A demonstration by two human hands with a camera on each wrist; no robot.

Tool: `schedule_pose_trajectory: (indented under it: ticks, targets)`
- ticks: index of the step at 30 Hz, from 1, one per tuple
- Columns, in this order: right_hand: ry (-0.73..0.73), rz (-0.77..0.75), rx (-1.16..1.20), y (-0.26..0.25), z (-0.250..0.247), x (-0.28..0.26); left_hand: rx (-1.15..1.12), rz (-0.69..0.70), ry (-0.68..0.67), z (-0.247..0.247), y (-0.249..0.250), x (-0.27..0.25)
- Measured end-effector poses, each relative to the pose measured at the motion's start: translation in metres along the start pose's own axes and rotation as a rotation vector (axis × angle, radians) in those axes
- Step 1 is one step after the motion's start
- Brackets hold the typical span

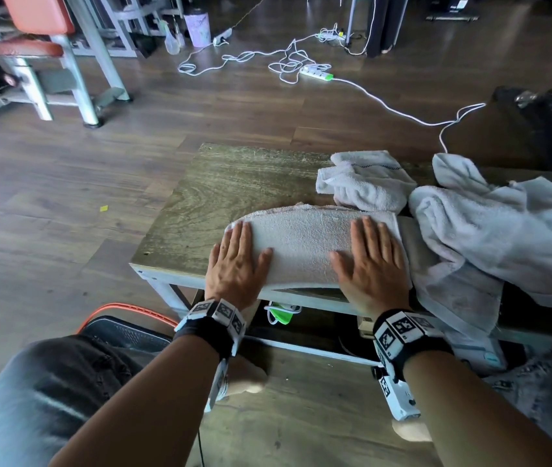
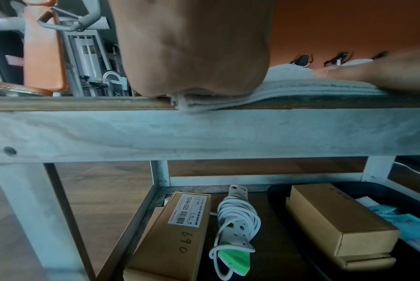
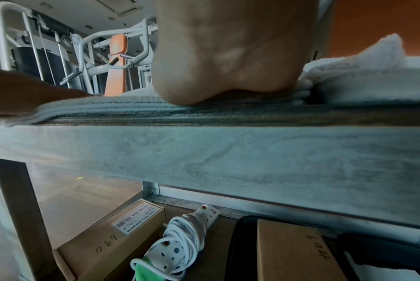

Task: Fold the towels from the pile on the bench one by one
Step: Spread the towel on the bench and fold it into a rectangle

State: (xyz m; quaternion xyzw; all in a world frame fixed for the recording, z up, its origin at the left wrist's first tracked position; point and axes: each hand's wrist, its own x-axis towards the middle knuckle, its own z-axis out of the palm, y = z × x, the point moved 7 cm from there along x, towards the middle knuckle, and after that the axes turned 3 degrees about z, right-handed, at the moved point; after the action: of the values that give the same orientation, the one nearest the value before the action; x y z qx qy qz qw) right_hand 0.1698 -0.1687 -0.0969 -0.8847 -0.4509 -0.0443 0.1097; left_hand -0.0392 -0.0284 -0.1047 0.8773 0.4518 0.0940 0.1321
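Both wrist cams are mostly blocked by palm, so you can't see any fingers there: the left hand (image 2: 192, 49) and right hand (image 3: 230, 51) fill the top. The pile of towels (image 1: 490, 227) runs off the right edge in the head view. The label print on the cardboard box (image 2: 177, 233) is mostly too tiny to read.

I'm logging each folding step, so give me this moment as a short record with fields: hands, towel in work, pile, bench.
left hand: flat, pressing the left end of the folded towel
right hand: flat, pressing its right end
folded towel: several layers, at the bench's near edge
pile: crumpled towels to the right, unfolded
bench: wooden top, bare on the left
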Motion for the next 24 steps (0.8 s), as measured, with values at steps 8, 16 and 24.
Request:
schedule_pose_trajectory:
  ticks: [8, 16, 24]
  targets:
    - [-0.11, 0.019, -0.006, 0.0, 0.002, 0.001, -0.128, -0.208, 0.07, -0.005, -0.017, -0.014]
    - [-0.188, 0.017, -0.037, -0.002, 0.001, 0.002, -0.215, -0.346, 0.207, -0.034, -0.006, -0.025]
    - [-0.171, 0.0, -0.041, -0.001, 0.003, 0.004, -0.476, -0.435, 0.078, -0.051, -0.008, -0.013]
